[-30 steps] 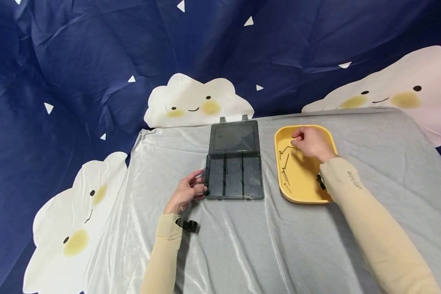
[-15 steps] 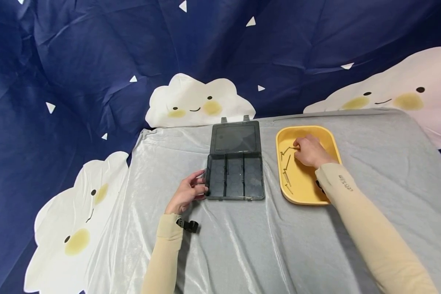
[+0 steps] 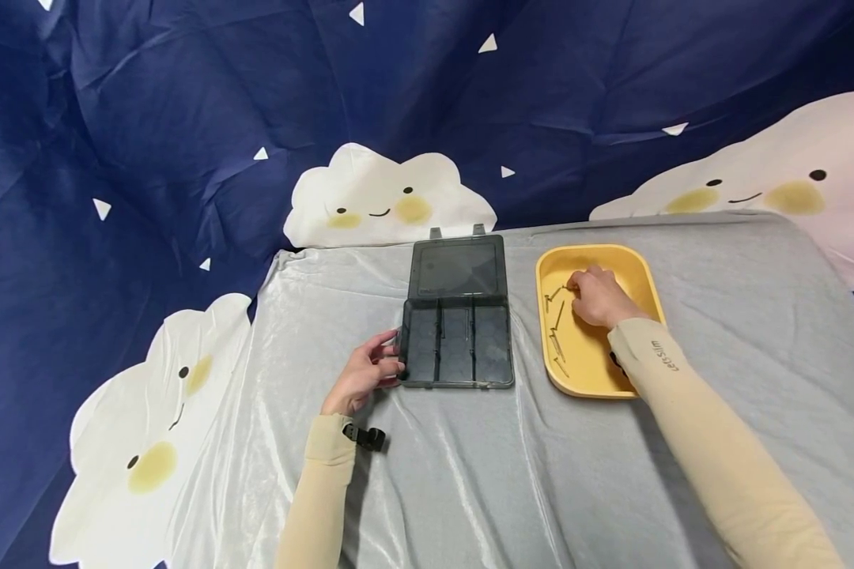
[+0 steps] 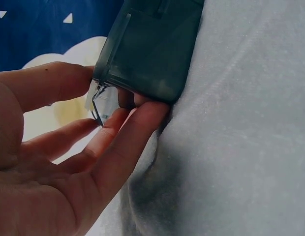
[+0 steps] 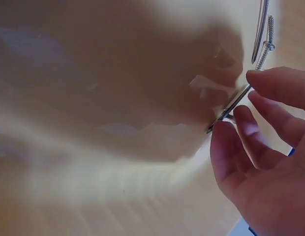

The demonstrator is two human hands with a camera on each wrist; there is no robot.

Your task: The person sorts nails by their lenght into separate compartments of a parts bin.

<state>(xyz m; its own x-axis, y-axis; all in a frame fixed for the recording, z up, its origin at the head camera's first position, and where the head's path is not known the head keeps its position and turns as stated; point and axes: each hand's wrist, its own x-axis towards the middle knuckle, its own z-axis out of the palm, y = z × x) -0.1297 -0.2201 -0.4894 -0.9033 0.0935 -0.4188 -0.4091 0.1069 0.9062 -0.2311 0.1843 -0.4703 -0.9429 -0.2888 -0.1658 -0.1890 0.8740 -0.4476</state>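
My left hand [image 3: 359,373] rests its fingertips against the left side of a dark translucent divided box [image 3: 491,340], whose lid [image 3: 459,267] is folded back. The left wrist view shows fairly straight digits at the box's corner [image 4: 157,73]. Inside the yellow tray [image 3: 576,383] is my right hand [image 3: 599,299], its fingertips closed in on a thin metal nail [image 5: 233,105]. Beside that nail, in the right wrist view, lie a threaded screw [image 5: 263,56] and a second pointed nail [image 5: 260,34]. The palm hides part of the tray floor.
More small nails and screws [image 3: 557,314] lie along the tray's left side. Thin metal pieces [image 3: 444,322] lie in the box's middle compartment. A grey cloth [image 3: 462,474] covers the table, and a dark blue cloud-print curtain [image 3: 221,79] hangs behind it.
My right hand has lowered into the tray, and its fingers have closed in over the nail at the upper left. My left hand has stayed at the box.
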